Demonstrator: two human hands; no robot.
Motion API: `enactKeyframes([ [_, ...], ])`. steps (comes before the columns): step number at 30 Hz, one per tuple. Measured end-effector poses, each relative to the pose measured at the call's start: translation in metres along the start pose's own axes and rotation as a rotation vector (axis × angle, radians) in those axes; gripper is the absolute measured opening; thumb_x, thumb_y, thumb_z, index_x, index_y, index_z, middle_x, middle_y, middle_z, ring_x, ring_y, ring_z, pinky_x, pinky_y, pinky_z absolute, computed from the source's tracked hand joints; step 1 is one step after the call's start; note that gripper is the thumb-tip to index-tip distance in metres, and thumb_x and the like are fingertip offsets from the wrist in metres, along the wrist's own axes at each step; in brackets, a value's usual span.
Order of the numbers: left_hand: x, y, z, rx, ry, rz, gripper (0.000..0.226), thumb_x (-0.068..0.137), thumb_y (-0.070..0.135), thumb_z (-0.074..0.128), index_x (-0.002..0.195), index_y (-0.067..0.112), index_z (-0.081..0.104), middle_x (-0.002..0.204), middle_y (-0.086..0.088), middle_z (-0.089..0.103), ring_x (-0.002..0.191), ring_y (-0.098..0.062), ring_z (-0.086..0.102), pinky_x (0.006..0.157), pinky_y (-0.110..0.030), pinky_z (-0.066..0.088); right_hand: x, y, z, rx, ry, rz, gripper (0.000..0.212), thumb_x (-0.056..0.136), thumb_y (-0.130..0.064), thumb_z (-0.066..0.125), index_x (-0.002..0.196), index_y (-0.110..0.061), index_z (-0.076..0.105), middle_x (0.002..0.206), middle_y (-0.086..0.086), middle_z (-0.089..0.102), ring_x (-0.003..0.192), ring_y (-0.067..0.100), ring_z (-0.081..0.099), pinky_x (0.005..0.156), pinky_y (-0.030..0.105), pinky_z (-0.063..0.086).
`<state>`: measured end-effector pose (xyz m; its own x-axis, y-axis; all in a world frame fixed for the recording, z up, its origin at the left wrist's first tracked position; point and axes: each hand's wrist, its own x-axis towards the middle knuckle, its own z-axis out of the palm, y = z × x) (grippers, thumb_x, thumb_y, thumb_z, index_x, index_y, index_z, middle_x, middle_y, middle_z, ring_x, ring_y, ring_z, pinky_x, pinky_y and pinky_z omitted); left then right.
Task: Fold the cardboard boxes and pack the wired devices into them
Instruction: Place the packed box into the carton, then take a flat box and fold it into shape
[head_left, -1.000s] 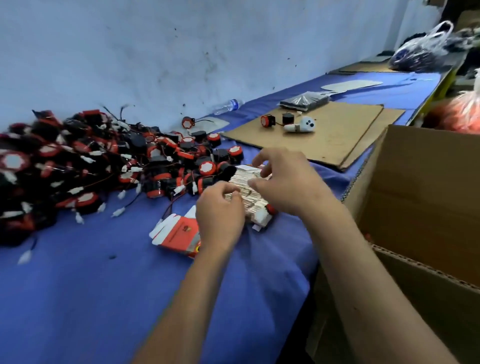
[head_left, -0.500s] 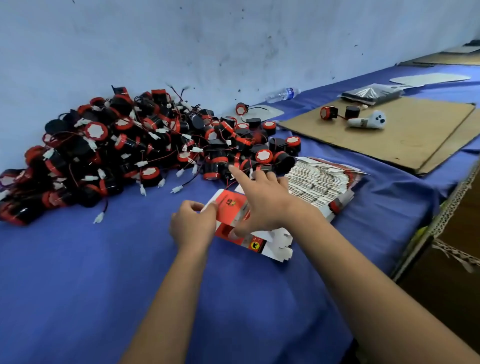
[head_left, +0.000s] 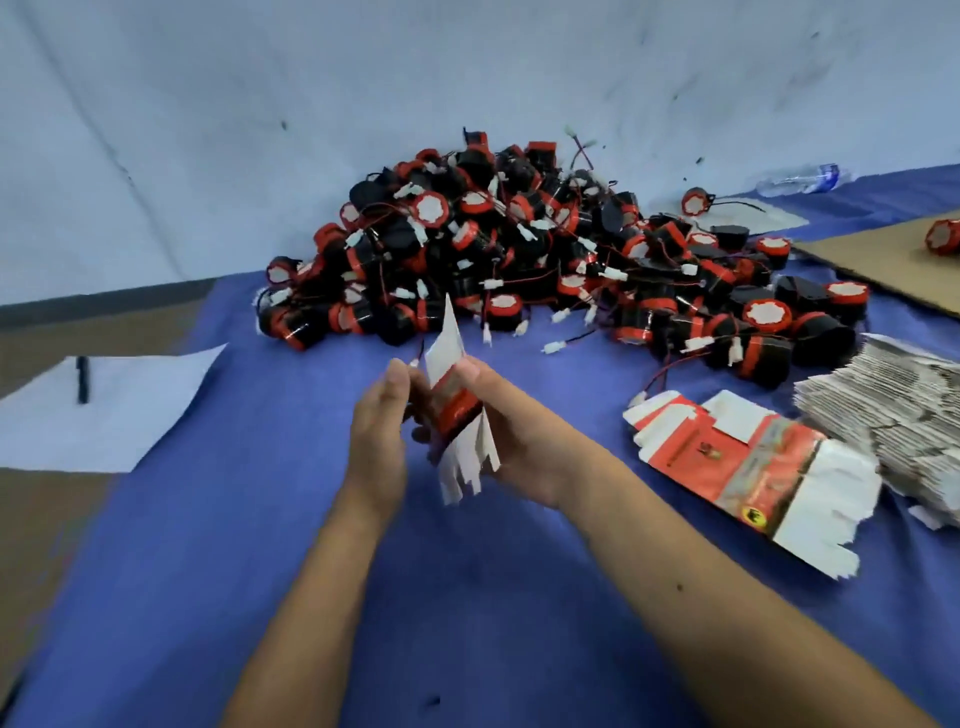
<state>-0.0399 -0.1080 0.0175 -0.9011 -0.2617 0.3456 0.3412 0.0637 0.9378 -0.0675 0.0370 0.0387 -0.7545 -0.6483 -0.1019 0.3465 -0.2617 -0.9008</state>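
Both hands hold 1 flat box upright above the blue table, just in front of the pile of devices. The left hand presses on its near-left side with fingers fairly straight; the right hand has its thumb and fingers curled round the other side. The box is not yet opened into a tube, and its white flaps hang below the hands.

Risks, as I judge them:
- Squeezing from both faces rather than both edges would keep the box flat, or crease a panel off its score line.
- The jagged bottom flaps look thin; pushing them in the wrong order could bend or tear a tab, leaving a bottom that will not carry a device.
- The pile is tangled with wires and white plugs, so lifting 1 device may drag others off toward the table edge.
- A second flat box lies to the right beside the stack of blanks; an elbow sweep could knock either one aside.
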Motion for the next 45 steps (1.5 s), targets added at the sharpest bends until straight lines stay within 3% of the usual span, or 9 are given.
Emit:
enactKeyframes([
  [3,0.003,-0.010,-0.021,0.030,0.005,-0.018,0.046,0.086,0.060,0.064,0.088,0.015,0.072,0.084,0.004,0.074,0.079,-0.010,0.067,0.072,-0.024,0.053,0.021,0.019,0.003,-0.059,0.095,-0.081,0.063,0.096,-0.029,0.068,0.151,-0.017,0.039,0.126,0.014,0.069,0.101,0.025,0.071,0.082,0.034,0.058],
  [5,0.003,-0.016,-0.028,0.116,0.007,-0.051,0.033,0.080,0.058,0.068,0.083,0.026,0.076,0.080,0.010,0.076,0.075,-0.002,0.069,0.066,-0.018,0.054,0.030,0.032,-0.004,-0.184,0.194,-0.127,0.067,0.091,-0.033,0.077,0.148,-0.026,0.042,0.126,0.006,0.071,0.108,0.022,0.073,0.097,0.043,0.058],
  [9,0.001,-0.019,-0.034,-0.051,0.138,-0.211,0.020,0.090,0.039,0.071,0.077,0.027,0.080,0.082,-0.002,0.078,0.074,-0.017,0.073,0.070,-0.035,0.059,0.029,0.037,-0.020,-0.545,0.198,-0.285,0.091,0.072,-0.062,0.079,0.151,-0.050,0.036,0.146,-0.017,0.050,0.130,-0.005,0.052,0.100,0.025,0.055],
  [13,-0.006,-0.014,-0.038,-0.220,0.093,-0.395,0.019,0.088,0.034,0.076,0.086,0.016,0.078,0.089,-0.018,0.075,0.078,-0.034,0.070,0.077,-0.043,0.058,0.023,0.040,-0.024,-0.589,-0.035,-0.289,0.092,0.078,-0.044,0.085,0.151,-0.060,0.030,0.143,-0.042,0.044,0.129,-0.015,0.049,0.095,0.017,0.053],
  [22,-0.012,-0.008,-0.036,-0.301,-0.023,-0.509,0.052,0.094,0.038,0.064,0.121,-0.006,0.068,0.120,-0.038,0.066,0.102,-0.046,0.066,0.087,-0.049,0.057,0.022,0.039,-0.025,-0.643,-0.147,-0.304,0.090,0.081,-0.022,0.086,0.154,-0.044,0.039,0.132,-0.008,0.064,0.126,0.014,0.060,0.103,0.023,0.049],
  [28,-0.008,-0.007,-0.031,-0.146,-0.088,-0.519,0.046,0.088,0.057,0.059,0.104,0.019,0.081,0.105,-0.014,0.078,0.093,-0.027,0.074,0.079,-0.038,0.060,0.025,0.051,-0.013,-0.760,0.170,-0.628,0.041,0.089,-0.014,0.073,0.128,-0.024,0.066,0.104,-0.007,0.075,0.101,0.018,0.071,0.088,0.030,0.056],
  [35,-0.009,-0.017,-0.018,0.029,0.027,-0.204,0.067,0.086,0.067,0.056,0.128,0.015,0.061,0.130,-0.001,0.067,0.121,-0.009,0.063,0.106,-0.043,0.050,0.029,0.047,-0.019,-0.532,0.537,-0.631,0.014,0.095,-0.030,0.065,0.109,-0.028,0.063,0.086,-0.006,0.072,0.074,0.012,0.069,0.062,0.035,0.058],
  [40,-0.013,-0.026,-0.019,0.020,-0.262,-0.265,0.111,0.056,0.082,0.080,0.151,0.040,0.039,0.159,0.013,0.041,0.144,0.000,0.041,0.115,-0.033,0.042,0.028,0.043,-0.014,-0.037,0.611,-0.423,0.037,0.095,-0.055,0.060,0.112,-0.023,0.054,0.102,0.005,0.070,0.083,0.010,0.073,0.058,0.027,0.058],
  [45,-0.023,-0.026,0.010,-0.138,-0.051,-0.222,0.067,0.074,0.047,0.078,0.134,0.024,0.059,0.130,-0.003,0.069,0.120,-0.021,0.067,0.088,-0.029,0.057,0.029,0.056,-0.005,-0.249,0.471,-0.461,0.056,0.086,-0.067,0.061,0.115,-0.022,0.043,0.107,0.007,0.069,0.093,0.020,0.071,0.075,0.037,0.061],
])
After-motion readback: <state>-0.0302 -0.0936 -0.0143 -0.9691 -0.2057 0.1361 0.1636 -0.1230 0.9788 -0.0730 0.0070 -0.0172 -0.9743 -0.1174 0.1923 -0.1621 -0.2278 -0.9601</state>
